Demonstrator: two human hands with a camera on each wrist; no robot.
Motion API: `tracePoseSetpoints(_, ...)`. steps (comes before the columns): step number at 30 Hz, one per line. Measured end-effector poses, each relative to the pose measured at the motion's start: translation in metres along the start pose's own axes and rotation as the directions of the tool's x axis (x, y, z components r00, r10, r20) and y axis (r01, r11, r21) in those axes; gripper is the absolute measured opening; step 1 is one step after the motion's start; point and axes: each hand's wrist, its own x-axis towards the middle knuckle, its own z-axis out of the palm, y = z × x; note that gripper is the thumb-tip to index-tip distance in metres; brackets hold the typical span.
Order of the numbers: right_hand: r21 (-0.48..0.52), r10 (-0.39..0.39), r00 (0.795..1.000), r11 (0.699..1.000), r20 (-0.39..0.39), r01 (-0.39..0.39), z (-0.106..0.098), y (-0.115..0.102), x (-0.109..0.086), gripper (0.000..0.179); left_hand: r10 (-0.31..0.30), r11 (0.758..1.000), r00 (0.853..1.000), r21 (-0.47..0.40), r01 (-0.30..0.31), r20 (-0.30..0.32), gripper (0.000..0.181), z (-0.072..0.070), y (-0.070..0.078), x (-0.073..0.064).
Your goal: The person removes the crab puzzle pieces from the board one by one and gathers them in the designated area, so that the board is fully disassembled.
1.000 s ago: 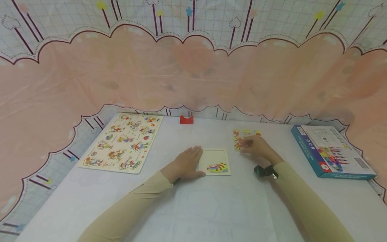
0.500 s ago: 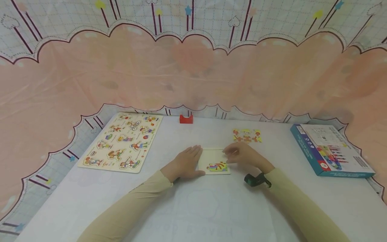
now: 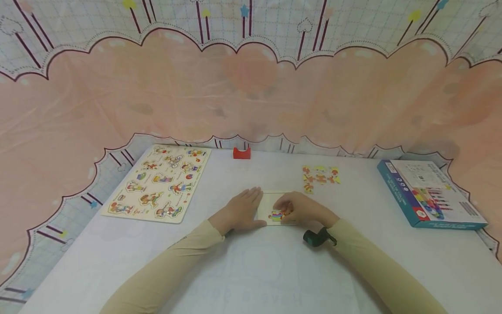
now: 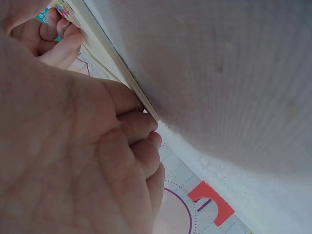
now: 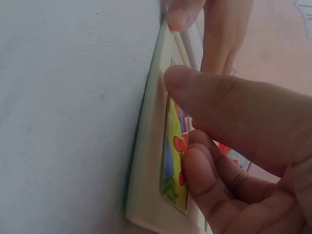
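In the head view, a small cream puzzle frame (image 3: 270,197) lies mid-table with a few rainbow-striped pieces (image 3: 277,216) along its near side. My left hand (image 3: 245,210) lies against the frame's left edge, fingers extended and thumb at the near corner. Over the right half of the frame is my right hand (image 3: 300,209), with its thumb and bent fingers at the pieces. From the right wrist, green and yellow printed pieces (image 5: 175,161) show flat inside the frame, beside the fingertips; whether a piece is pinched there is hidden. Loose puzzle pieces (image 3: 320,178) lie behind it on the right.
A picture board with printed children (image 3: 154,187) lies at the left. A blue and white box (image 3: 435,196) sits at the right. Near the back edge stands a small red notched block (image 3: 242,153). A patterned curtain (image 3: 251,96) hangs behind the table.
My right hand has moved left and nearer, from the loose pieces onto the frame's right half, uncovering the loose pieces. The left hand has stayed on the frame's edge.
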Motion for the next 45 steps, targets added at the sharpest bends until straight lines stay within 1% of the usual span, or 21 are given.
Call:
tracePoseSetpoints(5,-0.038,0.017,1.0,0.999,0.024,-0.016,0.0001,-0.0033,0.0029,0.031,0.003,1.0,1.0,0.004,-0.003,-0.006,0.09,-0.0005,0.0001,-0.0007)
tracePoseSetpoints(13,-0.028,0.014,0.999,1.0,0.038,-0.013,-0.0002,-0.0042,0.0041,0.028,0.008,1.0,1.0,0.006,-0.008,-0.014,0.09,-0.0002,-0.0001,-0.0003)
tracePoseSetpoints(18,-0.016,0.037,0.999,0.999,0.04,-0.037,0.0002,-0.0064,0.0034,0.027,0.003,1.0,1.0,-0.011,-0.003,-0.006,0.09,-0.0001,-0.0001,-0.0005)
tracePoseSetpoints(26,-0.005,0.007,0.999,1.0,0.038,-0.007,0.0011,-0.0041,0.0021,0.027,0.01,1.0,1.0,-0.01,-0.01,-0.016,0.088,-0.0016,0.0005,-0.0028)
tracePoseSetpoints(37,-0.01,0.004,1.0,1.0,0.031,-0.004,0.0003,-0.0024,0.0017,0.028,0.006,1.0,1.0,-0.013,-0.006,-0.011,0.089,-0.0001,0.0003,-0.0024)
tracePoseSetpoints(45,0.017,0.017,0.999,1.0,0.045,-0.018,-0.0006,-0.0032,0.0016,0.031,0.014,1.0,1.0,-0.004,-0.014,-0.02,0.089,0.0007,-0.0003,-0.0017)
